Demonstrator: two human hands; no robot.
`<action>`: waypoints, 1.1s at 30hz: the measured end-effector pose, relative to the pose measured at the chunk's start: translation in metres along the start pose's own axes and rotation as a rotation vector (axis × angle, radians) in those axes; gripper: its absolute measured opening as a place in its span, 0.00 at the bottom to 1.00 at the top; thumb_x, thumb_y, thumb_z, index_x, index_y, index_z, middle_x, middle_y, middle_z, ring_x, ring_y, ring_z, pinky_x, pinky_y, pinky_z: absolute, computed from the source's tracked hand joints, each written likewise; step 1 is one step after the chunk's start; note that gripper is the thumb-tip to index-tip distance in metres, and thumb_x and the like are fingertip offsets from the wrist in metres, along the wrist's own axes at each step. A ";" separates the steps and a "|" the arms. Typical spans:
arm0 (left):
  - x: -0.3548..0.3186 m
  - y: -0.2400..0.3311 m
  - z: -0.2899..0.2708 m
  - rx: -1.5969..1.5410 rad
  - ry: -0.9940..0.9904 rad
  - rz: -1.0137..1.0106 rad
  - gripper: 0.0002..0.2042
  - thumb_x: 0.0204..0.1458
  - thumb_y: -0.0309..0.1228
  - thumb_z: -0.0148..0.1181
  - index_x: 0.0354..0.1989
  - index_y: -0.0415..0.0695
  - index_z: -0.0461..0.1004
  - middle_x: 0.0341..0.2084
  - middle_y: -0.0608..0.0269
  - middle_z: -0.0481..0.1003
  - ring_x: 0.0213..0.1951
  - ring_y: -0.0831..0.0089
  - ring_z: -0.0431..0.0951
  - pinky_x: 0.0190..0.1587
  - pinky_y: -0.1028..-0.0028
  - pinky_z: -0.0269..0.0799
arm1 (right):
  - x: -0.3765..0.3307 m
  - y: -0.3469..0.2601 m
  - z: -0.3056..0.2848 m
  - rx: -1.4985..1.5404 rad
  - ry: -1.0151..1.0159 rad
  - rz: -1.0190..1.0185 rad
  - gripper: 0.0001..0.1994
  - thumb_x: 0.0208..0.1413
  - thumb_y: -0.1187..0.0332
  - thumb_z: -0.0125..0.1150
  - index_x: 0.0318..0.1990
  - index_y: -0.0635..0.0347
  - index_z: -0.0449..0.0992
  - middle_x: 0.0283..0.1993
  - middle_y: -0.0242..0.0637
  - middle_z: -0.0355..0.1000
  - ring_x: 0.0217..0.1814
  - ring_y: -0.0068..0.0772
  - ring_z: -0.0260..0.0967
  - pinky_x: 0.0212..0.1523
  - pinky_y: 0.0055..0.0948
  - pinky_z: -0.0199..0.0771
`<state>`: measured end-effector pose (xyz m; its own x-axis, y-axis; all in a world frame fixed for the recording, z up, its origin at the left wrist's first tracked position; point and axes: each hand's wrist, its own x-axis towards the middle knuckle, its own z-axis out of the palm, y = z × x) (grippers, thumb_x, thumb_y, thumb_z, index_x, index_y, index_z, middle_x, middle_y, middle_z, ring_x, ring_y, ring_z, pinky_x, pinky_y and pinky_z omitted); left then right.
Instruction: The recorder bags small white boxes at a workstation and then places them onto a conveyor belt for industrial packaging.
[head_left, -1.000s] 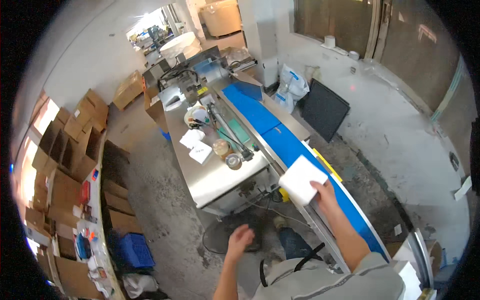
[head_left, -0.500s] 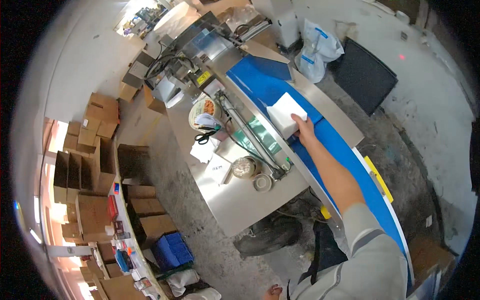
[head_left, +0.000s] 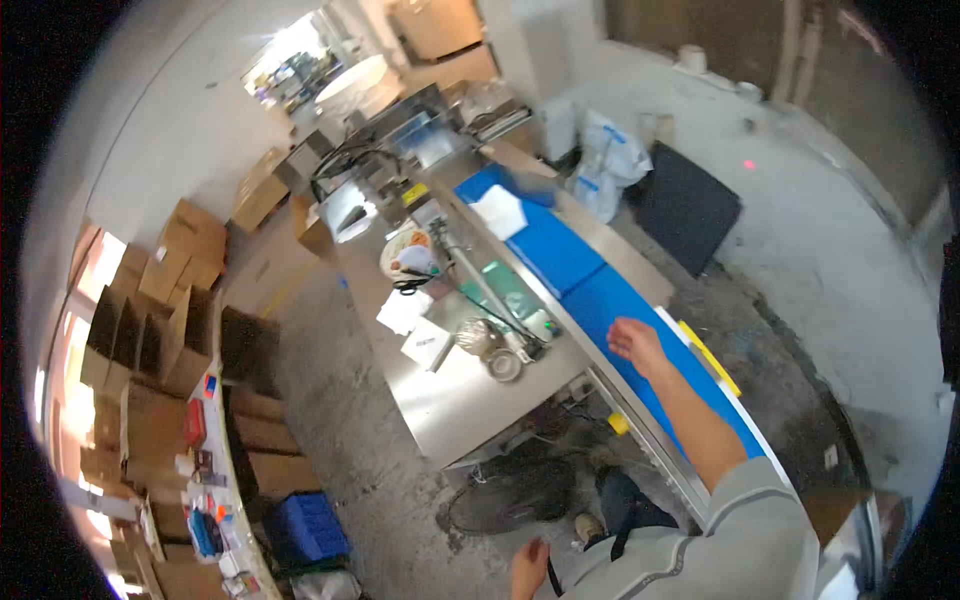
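White box: lying on the blue belt (head_left: 555, 250), upper middle of the frame; the white box (head_left: 499, 213) is well apart from both hands, a bit blurry
Right hand: the right hand (head_left: 640, 345) is right of centre, over the belt, empty, fingers loosely bent and half spread; can't tell if it's touching the belt
Left hand: the left hand (head_left: 529, 568) is down at the bottom edge, middle, fingers curled in; can't tell if there's anything in it
Table: steel table (head_left: 465, 405) mid-frame, with a jar (head_left: 478, 337) and a small white carton (head_left: 428, 344) on it
Floor stuff: blue crate (head_left: 312, 527) lower left, black panel (head_left: 688, 207) upper right
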<state>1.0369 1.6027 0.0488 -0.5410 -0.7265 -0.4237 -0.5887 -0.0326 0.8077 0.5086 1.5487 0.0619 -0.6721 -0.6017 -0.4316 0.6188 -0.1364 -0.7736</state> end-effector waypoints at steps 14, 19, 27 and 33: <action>-0.066 0.184 0.182 -0.020 -1.003 0.286 0.21 0.59 0.32 0.60 0.57 0.34 0.67 0.43 0.56 0.78 0.40 0.71 0.80 0.42 0.71 0.77 | -0.572 -0.061 -0.246 -0.265 0.419 -0.421 0.18 0.63 0.61 0.61 0.54 0.64 0.73 0.43 0.34 0.76 0.44 0.23 0.72 0.46 0.25 0.74; -0.157 0.240 0.318 0.015 -1.290 0.197 0.29 0.61 0.40 0.59 0.64 0.35 0.61 0.54 0.51 0.73 0.53 0.64 0.76 0.52 0.67 0.75 | -0.756 -0.077 -0.362 -0.344 0.898 -0.712 0.16 0.61 0.66 0.62 0.55 0.62 0.75 0.47 0.33 0.76 0.50 0.22 0.72 0.52 0.25 0.73; -0.287 0.235 0.495 0.232 -1.613 -0.107 0.35 0.60 0.47 0.58 0.69 0.39 0.53 0.62 0.53 0.65 0.61 0.59 0.67 0.60 0.55 0.66 | -1.034 0.011 -0.567 -0.388 1.705 -0.040 0.31 0.63 0.45 0.54 0.63 0.62 0.68 0.60 0.45 0.71 0.60 0.40 0.67 0.59 0.35 0.67; -0.277 0.223 0.503 0.198 -1.712 -0.268 0.29 0.65 0.38 0.52 0.71 0.44 0.51 0.62 0.58 0.64 0.62 0.61 0.67 0.60 0.56 0.65 | -0.990 -0.010 -0.525 -0.222 1.259 -0.031 0.38 0.61 0.40 0.53 0.65 0.67 0.65 0.58 0.45 0.70 0.58 0.37 0.67 0.60 0.32 0.64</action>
<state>0.7531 2.1419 0.1405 -0.3172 0.7734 -0.5489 -0.7482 0.1516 0.6460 0.9545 2.5590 0.2536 -0.6796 0.5737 -0.4572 0.5967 0.0697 -0.7994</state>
